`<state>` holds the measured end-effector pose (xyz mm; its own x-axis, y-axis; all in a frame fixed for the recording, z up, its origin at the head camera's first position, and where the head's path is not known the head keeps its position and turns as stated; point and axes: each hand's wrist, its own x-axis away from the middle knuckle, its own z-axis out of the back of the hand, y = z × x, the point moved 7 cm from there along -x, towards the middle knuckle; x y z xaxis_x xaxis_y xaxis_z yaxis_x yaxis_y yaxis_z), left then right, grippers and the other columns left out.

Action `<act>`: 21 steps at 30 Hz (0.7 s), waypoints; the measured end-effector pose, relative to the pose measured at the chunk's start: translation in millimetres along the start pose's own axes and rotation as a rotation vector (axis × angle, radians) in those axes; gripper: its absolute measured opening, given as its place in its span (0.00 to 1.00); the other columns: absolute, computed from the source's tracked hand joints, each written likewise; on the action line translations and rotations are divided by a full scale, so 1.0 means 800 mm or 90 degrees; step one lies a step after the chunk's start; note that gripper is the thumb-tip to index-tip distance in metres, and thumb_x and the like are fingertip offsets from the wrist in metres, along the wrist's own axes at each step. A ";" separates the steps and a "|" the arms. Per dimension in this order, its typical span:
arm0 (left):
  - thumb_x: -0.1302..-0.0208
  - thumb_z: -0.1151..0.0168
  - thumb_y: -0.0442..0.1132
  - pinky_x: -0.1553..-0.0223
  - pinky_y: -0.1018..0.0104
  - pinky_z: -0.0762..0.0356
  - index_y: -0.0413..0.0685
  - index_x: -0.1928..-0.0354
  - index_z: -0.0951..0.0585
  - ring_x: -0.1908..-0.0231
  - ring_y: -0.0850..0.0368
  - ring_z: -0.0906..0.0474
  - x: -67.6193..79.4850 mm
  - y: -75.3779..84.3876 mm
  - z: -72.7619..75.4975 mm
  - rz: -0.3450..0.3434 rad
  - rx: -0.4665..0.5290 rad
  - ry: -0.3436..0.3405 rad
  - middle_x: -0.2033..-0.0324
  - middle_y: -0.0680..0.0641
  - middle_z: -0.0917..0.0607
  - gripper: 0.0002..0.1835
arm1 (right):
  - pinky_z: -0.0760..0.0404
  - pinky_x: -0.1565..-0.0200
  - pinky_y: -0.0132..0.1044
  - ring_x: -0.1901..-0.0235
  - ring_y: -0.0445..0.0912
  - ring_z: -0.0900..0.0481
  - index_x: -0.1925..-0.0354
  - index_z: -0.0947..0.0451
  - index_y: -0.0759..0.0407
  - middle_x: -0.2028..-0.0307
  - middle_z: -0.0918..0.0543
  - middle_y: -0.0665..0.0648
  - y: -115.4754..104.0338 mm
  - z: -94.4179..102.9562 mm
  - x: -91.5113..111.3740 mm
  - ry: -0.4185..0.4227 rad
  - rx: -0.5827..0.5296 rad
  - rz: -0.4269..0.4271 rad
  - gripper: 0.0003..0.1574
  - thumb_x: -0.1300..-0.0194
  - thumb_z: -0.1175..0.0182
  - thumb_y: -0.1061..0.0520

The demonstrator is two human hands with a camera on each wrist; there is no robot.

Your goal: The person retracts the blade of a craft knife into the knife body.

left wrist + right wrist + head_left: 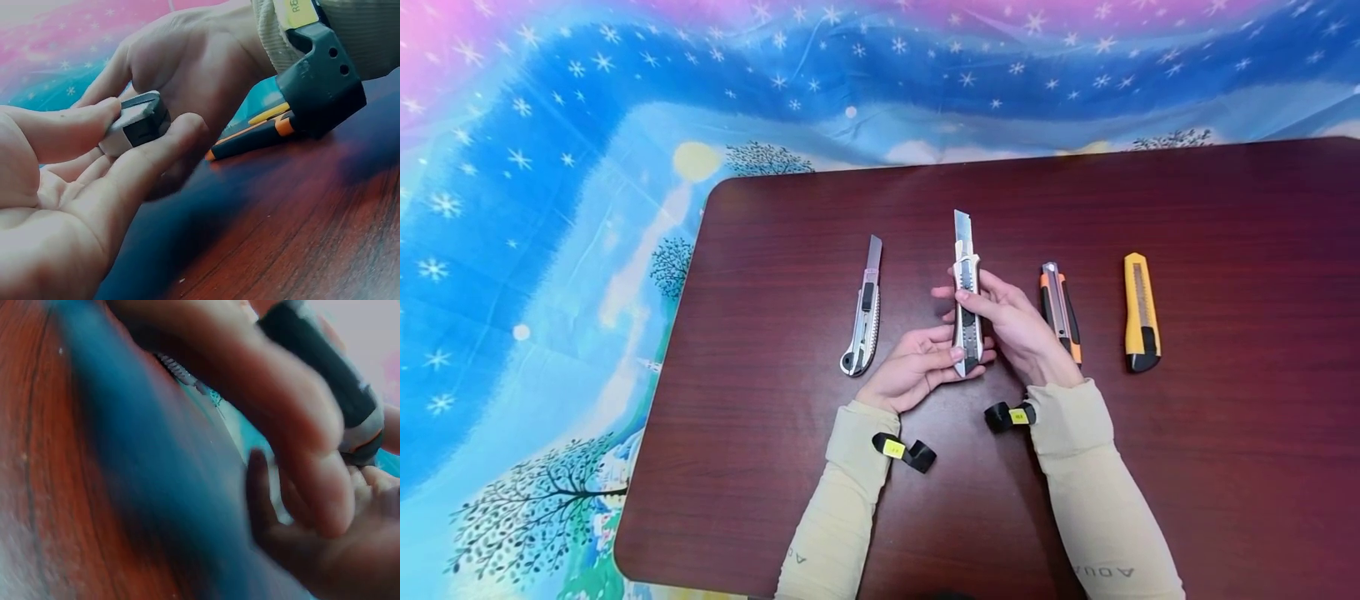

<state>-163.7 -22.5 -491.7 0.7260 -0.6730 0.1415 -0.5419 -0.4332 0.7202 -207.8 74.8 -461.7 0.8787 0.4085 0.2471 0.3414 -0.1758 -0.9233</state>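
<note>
1. Hanging beyond the far and left edges of the table, a blue and pink cloth (572,108) shows white snowflakes and dark trees.
2. The table (760,517) has a dark red-brown, wood-grained surface with rounded corners at its far left and near left.
3. Two beige sleeves, left (842,508) and right (1097,492), reach in over the near edge of the surface.
4. The left hand (913,362) pinches the butt of a silver-and-black knife, thumb on top and fingers beneath. The right hand (1026,329) grips the same knife farther up, its thumb on the upper face and fingers behind.
5. That silver-and-black knife (967,321) is held above the middle of the surface, its bare blade (962,229) pointing toward the far edge.
6. A silver knife (865,312) lies nearer the left edge, its blade out and also aimed at the far edge.
7. A yellow knife (1141,308) lies farthest toward the right edge, its black end facing the near edge.
8. An orange-and-black knife (1058,308) lies between the yellow knife and the right hand, slanting a little.
9. Black bands, left (920,456) and right (997,417), sit at the sleeve cuffs.
10. Each band carries a small yellow tag (893,449); the lettering is too small to read in the head view.
</note>
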 end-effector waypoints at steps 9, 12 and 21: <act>0.31 0.58 0.20 0.39 0.52 0.25 0.28 0.31 0.40 0.37 0.37 0.31 -0.001 -0.002 0.003 -0.003 -0.009 0.010 0.35 0.22 0.37 0.26 | 0.32 0.43 0.34 0.53 0.46 0.20 0.27 0.45 0.55 0.57 0.12 0.46 0.004 0.000 0.001 -0.015 0.021 -0.028 0.35 0.28 0.48 0.55; 0.31 0.58 0.20 0.39 0.52 0.25 0.27 0.32 0.40 0.34 0.30 0.39 -0.001 0.000 0.004 -0.006 -0.010 0.011 0.35 0.22 0.37 0.26 | 0.33 0.42 0.34 0.48 0.49 0.23 0.28 0.45 0.55 0.55 0.13 0.45 0.004 -0.002 0.001 -0.021 0.019 -0.025 0.34 0.28 0.48 0.56; 0.31 0.58 0.21 0.40 0.53 0.24 0.24 0.33 0.40 0.35 0.29 0.39 0.000 0.004 0.006 -0.015 -0.017 0.032 0.36 0.21 0.37 0.24 | 0.31 0.39 0.34 0.49 0.48 0.18 0.30 0.43 0.50 0.48 0.16 0.47 0.005 -0.005 -0.002 -0.047 0.002 0.000 0.32 0.28 0.48 0.59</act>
<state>-167.3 -27.0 -493.1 0.7593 -0.6313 0.1579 -0.5132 -0.4317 0.7418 -206.9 69.8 -465.1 0.8516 0.4735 0.2250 0.3406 -0.1734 -0.9241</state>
